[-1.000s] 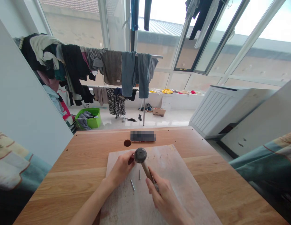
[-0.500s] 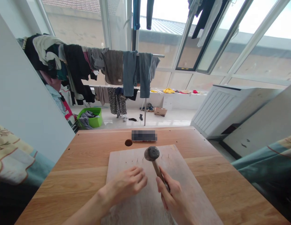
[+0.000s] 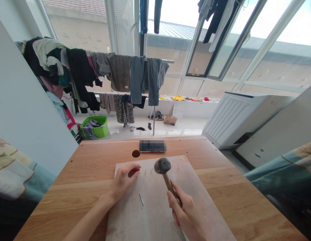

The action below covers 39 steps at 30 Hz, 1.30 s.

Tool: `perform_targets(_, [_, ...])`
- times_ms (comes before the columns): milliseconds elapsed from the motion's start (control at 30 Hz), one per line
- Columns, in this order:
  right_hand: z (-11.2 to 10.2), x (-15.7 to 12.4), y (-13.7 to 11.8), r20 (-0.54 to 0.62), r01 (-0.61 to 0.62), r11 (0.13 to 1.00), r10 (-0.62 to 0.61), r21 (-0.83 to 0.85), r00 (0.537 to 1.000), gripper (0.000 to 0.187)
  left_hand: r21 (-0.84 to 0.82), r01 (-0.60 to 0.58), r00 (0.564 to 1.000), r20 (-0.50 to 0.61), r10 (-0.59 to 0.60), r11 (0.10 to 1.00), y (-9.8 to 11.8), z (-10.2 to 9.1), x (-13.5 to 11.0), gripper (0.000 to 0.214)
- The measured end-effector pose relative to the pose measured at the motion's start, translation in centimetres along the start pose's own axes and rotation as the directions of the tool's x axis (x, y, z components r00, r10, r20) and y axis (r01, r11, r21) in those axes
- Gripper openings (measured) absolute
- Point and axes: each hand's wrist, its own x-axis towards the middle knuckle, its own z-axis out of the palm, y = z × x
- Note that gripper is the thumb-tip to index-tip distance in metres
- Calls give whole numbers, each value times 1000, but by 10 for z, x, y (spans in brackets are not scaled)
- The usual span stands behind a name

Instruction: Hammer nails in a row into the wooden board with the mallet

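My right hand [image 3: 184,207] grips the wooden handle of a hammer [image 3: 162,165]; its dark, rounded head is raised toward the far part of a pale wooden board [image 3: 155,214]. My left hand [image 3: 124,182] is over the board's far left part, thumb and forefinger pinched together beside a row of small upright nails [image 3: 151,170]. Whatever sits between those fingertips is too small to make out. A longer loose nail [image 3: 141,199] lies on the board, nearer to me than the left fingertips. The hammer head hides the middle of the row.
The board rests on a wooden tabletop [image 3: 90,167] with a round hole [image 3: 135,153] and a blurred dark object [image 3: 152,146] near its far edge. Beyond stand a clothes rack with hanging trousers [image 3: 136,80], a green basket [image 3: 102,127] and a white cabinet [image 3: 228,117].
My left hand has moved left and away from me, from above the board's middle to the nail row, uncovering the loose nail. My right hand and hammer stay nearly still.
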Motion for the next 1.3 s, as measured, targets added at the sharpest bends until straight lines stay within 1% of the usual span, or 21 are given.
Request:
perform_targets(33, [0,0,-1,5,3,1000,-3,0,1000,66,-33,39,999,2,-39,999,-2,0,1,13])
perform_targets(100, [1,1,-4,42,5,1000,-5,-5,999,64,-53,72,997,23,-71,996,-3,-1,2,12])
perform_targets(233, [2,3,-10,126,14,1000,-13,-12,992,62,-30,56,997,50,-55,998,-3,1,0,11])
perform_targets(333, [7,4,-16,145,19,1000,-18,-5,989,62,-40,44,998,47,-42,998,-8,4,-1,12])
perform_targets(433, [15,6,-20,165,59,998,-58,-4,985,59,-77,51,998,25,-49,996,-11,7,-1,20])
perform_targets(533, [24,8,-22,202,123,992,-114,-35,973,55,-70,41,999,26,-39,997,-8,6,0,23])
perform_targets(667, [32,11,-24,253,187,974,-151,-126,956,48,-32,10,1000,25,-10,999,1,2,1,14])
perform_targets(767, [33,11,-24,253,210,964,-165,-161,953,50,-22,10,1000,24,-10,1000,4,0,2,11])
perform_targets(867, [33,10,-21,250,177,973,-136,-148,959,53,-32,9,999,36,-8,999,2,0,2,15])
perform_targets(1000, [32,9,-17,244,109,991,-88,-76,966,59,-65,24,998,52,-21,998,-1,3,1,30])
perform_targets(1133, [32,9,-16,211,92,995,-82,-37,974,59,-78,51,998,49,-48,996,-2,4,1,31])
perform_targets(1233, [31,11,-18,253,87,995,-71,-49,965,57,-77,39,999,36,-36,996,-1,4,1,29])
perform_targets(1300, [30,12,-20,293,115,989,-84,-89,952,54,-64,20,999,36,-18,998,-1,3,1,27])
